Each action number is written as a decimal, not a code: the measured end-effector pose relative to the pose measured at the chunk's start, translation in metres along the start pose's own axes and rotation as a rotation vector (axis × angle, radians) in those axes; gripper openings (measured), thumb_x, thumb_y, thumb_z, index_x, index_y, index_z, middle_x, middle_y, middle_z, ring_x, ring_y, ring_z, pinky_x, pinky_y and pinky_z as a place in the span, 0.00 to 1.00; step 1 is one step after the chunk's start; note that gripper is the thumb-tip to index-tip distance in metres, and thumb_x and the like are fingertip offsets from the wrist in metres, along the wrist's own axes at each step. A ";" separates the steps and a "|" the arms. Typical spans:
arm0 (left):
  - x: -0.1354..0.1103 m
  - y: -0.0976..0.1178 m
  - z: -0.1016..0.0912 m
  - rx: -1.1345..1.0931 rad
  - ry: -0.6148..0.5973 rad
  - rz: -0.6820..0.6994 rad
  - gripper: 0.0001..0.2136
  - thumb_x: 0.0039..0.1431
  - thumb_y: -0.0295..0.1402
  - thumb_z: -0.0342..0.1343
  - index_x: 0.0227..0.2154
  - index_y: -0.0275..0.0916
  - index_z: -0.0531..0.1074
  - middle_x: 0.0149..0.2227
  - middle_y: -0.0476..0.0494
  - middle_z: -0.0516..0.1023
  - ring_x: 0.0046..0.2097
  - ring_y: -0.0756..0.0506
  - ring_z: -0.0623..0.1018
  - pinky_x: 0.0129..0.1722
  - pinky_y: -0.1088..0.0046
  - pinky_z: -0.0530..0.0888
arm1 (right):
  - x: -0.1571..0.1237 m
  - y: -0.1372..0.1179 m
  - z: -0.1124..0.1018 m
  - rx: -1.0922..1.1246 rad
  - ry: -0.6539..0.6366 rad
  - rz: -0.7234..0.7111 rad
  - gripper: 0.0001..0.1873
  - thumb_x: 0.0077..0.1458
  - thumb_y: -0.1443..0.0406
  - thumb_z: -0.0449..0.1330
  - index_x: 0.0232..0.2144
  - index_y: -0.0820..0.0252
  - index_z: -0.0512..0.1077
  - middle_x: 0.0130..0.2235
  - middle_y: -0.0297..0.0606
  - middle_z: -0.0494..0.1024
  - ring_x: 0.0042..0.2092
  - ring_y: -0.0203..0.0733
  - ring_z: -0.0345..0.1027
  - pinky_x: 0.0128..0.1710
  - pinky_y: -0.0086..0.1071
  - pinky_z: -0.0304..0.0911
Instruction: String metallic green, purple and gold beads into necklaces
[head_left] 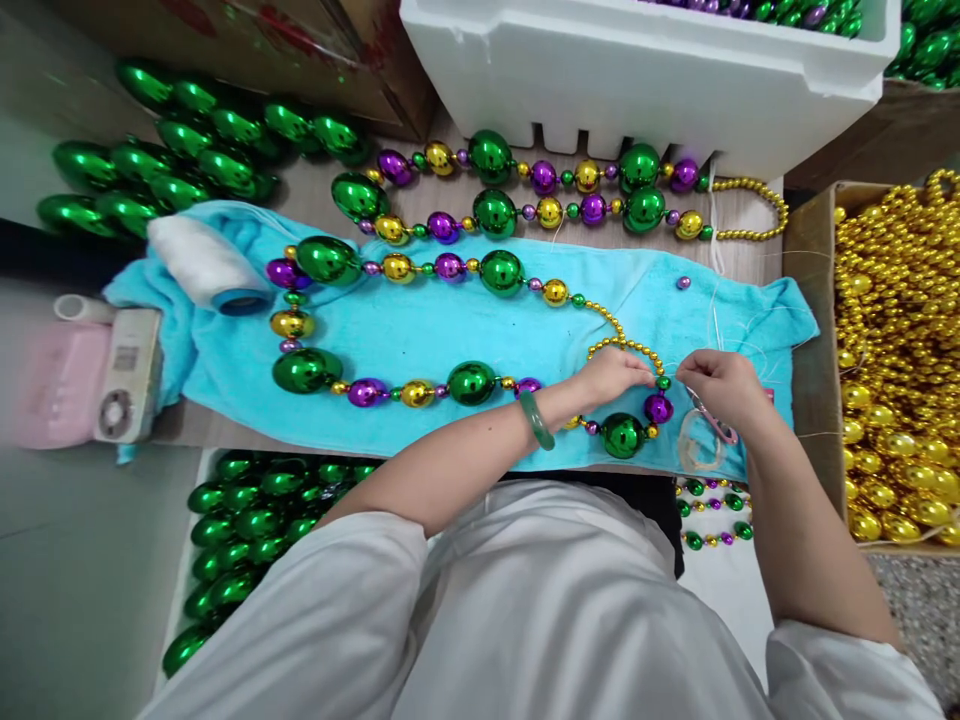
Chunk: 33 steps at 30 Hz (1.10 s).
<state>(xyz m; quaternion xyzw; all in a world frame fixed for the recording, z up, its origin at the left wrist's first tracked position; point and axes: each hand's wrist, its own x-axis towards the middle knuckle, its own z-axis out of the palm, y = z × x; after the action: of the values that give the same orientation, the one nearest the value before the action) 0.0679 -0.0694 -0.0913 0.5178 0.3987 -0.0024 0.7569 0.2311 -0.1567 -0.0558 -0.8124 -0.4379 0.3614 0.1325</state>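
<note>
A long bead necklace (472, 383) of green, purple and gold balls lies looped on a turquoise towel (390, 325). My left hand (616, 376), a green bangle at its wrist, is closed in a pinch on the necklace's thread end, beside small gold beads (645, 350). My right hand (720, 385) pinches the fine thread just to the right of a small green bead (663, 383). Under the right palm shows a pink-handled tool (724, 432), perhaps snips; whether the hand holds it I cannot tell. A clear ring-shaped roll (697, 445) lies beside it.
Behind the towel lies a second necklace (495, 213). A white foam box (645, 80) stands at the back, a carton of gold beads (896, 370) at right. Green balls (187, 140) sit at back left. A thread cone (206, 265) and small fan device (127, 375) are left.
</note>
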 end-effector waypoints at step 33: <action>-0.006 0.013 -0.013 -0.038 0.006 0.028 0.10 0.48 0.36 0.60 0.30 0.34 0.77 0.22 0.54 0.68 0.23 0.57 0.59 0.21 0.78 0.52 | -0.098 -0.058 0.033 0.071 0.439 -0.512 0.14 0.58 0.66 0.56 0.46 0.55 0.73 0.57 0.45 0.71 0.54 0.51 0.69 0.49 0.45 0.69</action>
<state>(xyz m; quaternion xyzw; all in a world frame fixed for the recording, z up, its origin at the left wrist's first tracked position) 0.0610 -0.0559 -0.0795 0.5091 0.3936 0.0174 0.7652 0.1375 -0.2052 -0.0025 -0.7295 -0.5758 0.1477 0.3383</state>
